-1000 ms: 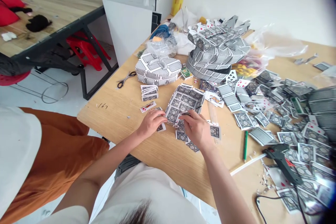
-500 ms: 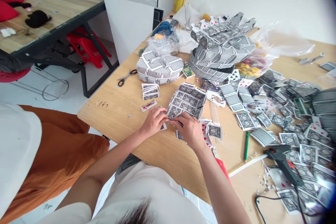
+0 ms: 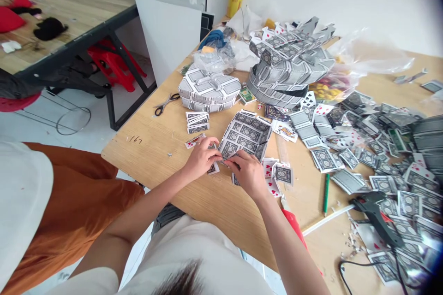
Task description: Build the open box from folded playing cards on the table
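Observation:
A flat panel of joined grey-backed playing cards [image 3: 246, 133] lies on the wooden table [image 3: 155, 147]. My left hand [image 3: 202, 156] presses on the panel's near left corner, fingers curled over loose cards. My right hand [image 3: 247, 173] meets it from the right and pinches the panel's near edge, with more loose cards [image 3: 282, 173] lying just right of it. What sits between the fingertips is hidden.
A round card-covered box [image 3: 208, 90] and a taller card structure [image 3: 289, 64] stand behind. Scissors [image 3: 165, 103], a small card stack [image 3: 197, 121], a green pencil [image 3: 326, 193], a black glue gun [image 3: 375, 214] and many scattered cards [image 3: 387, 156] surround. A person in orange trousers [image 3: 76, 203] stands left.
My right hand slid left along the panel's near edge toward my left hand, uncovering loose cards on its right. The left hand shifted slightly.

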Demonstrator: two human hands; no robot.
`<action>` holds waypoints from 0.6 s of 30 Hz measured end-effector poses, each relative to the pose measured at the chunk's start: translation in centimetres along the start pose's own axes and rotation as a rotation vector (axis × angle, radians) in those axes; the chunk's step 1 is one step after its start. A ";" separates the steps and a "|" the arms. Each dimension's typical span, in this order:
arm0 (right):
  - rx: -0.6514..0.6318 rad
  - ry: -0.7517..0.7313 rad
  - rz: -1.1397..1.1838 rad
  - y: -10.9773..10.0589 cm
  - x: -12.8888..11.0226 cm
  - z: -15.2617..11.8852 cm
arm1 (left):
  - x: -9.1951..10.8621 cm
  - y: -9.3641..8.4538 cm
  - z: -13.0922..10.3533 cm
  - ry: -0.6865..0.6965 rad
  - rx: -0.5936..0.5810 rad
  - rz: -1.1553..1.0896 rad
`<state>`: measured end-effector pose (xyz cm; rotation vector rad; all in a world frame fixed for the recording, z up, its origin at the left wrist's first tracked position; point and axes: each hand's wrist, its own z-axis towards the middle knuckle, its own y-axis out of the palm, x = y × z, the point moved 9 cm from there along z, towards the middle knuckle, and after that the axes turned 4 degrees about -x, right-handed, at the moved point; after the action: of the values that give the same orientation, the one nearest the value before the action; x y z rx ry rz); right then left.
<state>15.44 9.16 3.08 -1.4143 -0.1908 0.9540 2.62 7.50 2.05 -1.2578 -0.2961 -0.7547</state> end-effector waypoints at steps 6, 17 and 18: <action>0.014 -0.010 0.001 -0.1 -0.2 0.0 | 0.1 0.6 -0.4 -0.029 0.043 0.030; 0.002 -0.022 0.022 -0.3 0.0 -0.4 | 0.0 0.0 -0.9 -0.044 0.064 0.024; 0.003 -0.019 0.020 -0.3 0.1 -0.4 | 0.0 0.0 -0.8 -0.045 0.064 0.019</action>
<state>15.89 8.97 3.22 -1.4075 -0.1893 0.9842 2.51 6.75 1.80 -1.2167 -0.3423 -0.6960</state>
